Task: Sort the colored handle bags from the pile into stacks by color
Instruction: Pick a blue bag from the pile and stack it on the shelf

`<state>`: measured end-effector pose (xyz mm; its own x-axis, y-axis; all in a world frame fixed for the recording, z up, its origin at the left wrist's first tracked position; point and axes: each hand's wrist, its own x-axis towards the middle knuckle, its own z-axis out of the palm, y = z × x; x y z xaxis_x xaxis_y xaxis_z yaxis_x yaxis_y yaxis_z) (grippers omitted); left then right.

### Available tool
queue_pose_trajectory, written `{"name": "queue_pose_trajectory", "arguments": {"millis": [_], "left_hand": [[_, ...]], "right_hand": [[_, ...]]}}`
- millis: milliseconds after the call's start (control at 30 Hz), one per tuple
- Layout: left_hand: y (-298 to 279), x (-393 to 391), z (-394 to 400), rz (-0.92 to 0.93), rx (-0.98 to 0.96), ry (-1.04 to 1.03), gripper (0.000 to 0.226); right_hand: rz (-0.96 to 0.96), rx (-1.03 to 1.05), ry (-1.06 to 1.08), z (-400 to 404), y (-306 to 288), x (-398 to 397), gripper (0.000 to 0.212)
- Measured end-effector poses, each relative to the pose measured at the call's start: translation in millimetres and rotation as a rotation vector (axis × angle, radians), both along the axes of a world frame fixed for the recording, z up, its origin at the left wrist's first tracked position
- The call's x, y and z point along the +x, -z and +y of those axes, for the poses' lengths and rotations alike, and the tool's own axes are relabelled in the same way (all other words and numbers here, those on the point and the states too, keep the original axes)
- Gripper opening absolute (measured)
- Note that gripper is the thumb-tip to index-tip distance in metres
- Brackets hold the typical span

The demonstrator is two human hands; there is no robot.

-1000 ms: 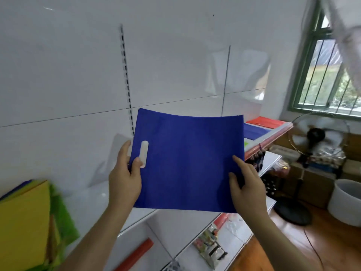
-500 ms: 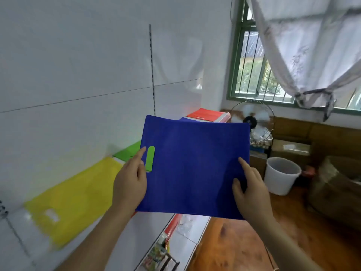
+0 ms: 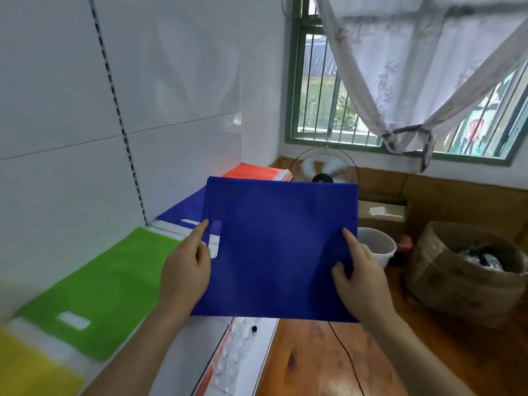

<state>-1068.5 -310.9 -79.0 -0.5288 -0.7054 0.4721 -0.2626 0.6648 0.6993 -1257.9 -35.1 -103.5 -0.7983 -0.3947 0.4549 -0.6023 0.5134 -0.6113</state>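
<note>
I hold a blue handle bag (image 3: 280, 250) flat in the air in front of me. My left hand (image 3: 187, 270) pinches its left edge beside the handle cutout, and my right hand (image 3: 358, 277) pinches its right edge. On the white shelf (image 3: 171, 364) below lie a yellow bag (image 3: 31, 370) at the near left, a green bag (image 3: 114, 284) beyond it, then a blue stack (image 3: 185, 211) partly hidden by the held bag. A red stack (image 3: 251, 170) lies at the shelf's far end.
A white panelled wall (image 3: 85, 95) runs along the left. To the right are a wooden floor (image 3: 328, 364), a standing fan (image 3: 324, 170), a white bucket (image 3: 377, 247), cardboard boxes (image 3: 457, 270) and a curtained window (image 3: 371, 81).
The view has swung further right along the shelf. The yellow and green bags slid to the lower left, and the blue stack now shows under the held bag. Both hands kept their hold.
</note>
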Motion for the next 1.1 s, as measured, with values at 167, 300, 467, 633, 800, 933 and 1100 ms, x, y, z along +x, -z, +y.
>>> {"name": "queue_pose_trajectory", "arguments": {"millis": [167, 300, 467, 633, 800, 933, 1100], "left_hand": [[10, -89, -23, -0.027, -0.008, -0.054, 0.046], [14, -150, -35, -0.059, 0.017, -0.122, 0.047], [23, -190, -61, -0.101, 0.031, -0.262, 0.047], [31, -205, -97, -0.056, 0.04, -0.404, 0.044], [47, -217, -142, -0.023, 0.031, -0.503, 0.042], [61, -229, -171, -0.021, 0.064, -0.608, 0.041], [77, -222, -192, -0.06, 0.102, -0.738, 0.038]], "right_hand": [[-0.01, -0.001, -0.048, -29, 10, -99, 0.072], [-0.014, 0.021, -0.113, -54, 8, -172, 0.07], [-0.021, 0.026, -0.262, -107, 2, -252, 0.071], [0.017, 0.021, -0.423, -187, 5, -297, 0.065], [0.029, 0.046, -0.531, -266, 9, -326, 0.058], [0.072, 0.089, -0.591, -326, 10, -344, 0.052], [0.075, 0.13, -0.708, -393, 17, -363, 0.05]]}}
